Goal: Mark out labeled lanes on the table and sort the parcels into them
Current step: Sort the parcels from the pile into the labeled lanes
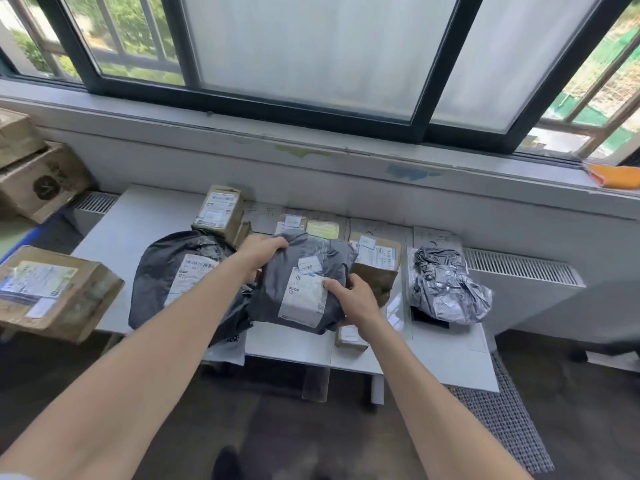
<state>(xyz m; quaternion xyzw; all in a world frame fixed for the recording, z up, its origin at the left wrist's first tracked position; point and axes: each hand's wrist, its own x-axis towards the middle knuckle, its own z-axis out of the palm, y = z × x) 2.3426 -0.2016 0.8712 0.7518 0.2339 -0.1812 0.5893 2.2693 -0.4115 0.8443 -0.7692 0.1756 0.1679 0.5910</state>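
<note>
Grey mailer is mid-table, overlapping the black bag on its left. I see the left hand gripping its far corner and the right hand pinching the near-right edge, thumb on the label. Probably holding it flat to read the label before picking a lane.

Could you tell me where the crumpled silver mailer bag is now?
In the head view, the crumpled silver mailer bag lies at the right end of the table, just right of a labelled brown box.
</note>
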